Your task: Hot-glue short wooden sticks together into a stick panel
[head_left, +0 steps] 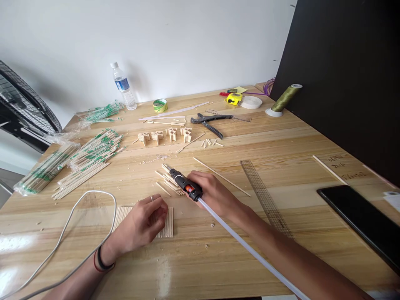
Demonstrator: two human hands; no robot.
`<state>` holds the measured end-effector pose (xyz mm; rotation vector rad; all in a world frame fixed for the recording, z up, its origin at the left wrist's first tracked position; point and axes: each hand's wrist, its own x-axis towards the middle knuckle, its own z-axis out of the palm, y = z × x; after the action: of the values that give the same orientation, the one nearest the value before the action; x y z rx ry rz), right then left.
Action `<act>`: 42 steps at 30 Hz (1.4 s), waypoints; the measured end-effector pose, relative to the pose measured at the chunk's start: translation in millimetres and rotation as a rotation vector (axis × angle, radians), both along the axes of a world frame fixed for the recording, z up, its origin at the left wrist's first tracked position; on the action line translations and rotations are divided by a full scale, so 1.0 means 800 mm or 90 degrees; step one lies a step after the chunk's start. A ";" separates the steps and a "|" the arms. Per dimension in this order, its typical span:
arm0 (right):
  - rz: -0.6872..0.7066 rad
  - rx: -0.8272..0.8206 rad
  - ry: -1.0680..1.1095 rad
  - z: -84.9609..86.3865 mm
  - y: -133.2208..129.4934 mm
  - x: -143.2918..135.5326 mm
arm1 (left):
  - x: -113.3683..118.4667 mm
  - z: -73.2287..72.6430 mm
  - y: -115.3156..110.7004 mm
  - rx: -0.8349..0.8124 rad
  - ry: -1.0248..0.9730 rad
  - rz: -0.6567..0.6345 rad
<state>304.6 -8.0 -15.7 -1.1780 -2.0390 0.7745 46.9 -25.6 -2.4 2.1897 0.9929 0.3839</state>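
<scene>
My right hand (208, 187) is wrapped round a black glue gun (186, 183), whose nozzle points up and to the left. A long translucent glue stick (237, 237) runs out of its back end toward the bottom right. Under the nozzle lies a loose pile of short wooden sticks (168, 181). My left hand (146, 221), with a ring on it, is over a flat panel of sticks laid side by side (168, 223). Its fingers are curled together, and whatever they may hold is hidden.
Wrapped chopsticks (93, 152) and a white cable (90, 191) lie left. Small stick structures (171, 134), cutters (212, 121), tape (160, 105) and a bottle (124, 87) stand or lie behind. A ruler (265, 198), phone (359, 221) and thread spool (284, 100) are right.
</scene>
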 end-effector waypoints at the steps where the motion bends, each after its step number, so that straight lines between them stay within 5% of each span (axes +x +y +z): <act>1: 0.001 -0.001 -0.002 0.000 0.000 0.000 | 0.000 0.000 0.000 0.001 0.001 0.000; 42: 0.015 -0.007 -0.016 0.003 -0.001 0.000 | -0.001 0.003 -0.001 -0.003 0.012 -0.006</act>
<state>304.5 -8.8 -13.2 -1.1776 -2.0749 0.7863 46.5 -26.6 -0.2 2.1968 0.9927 0.3578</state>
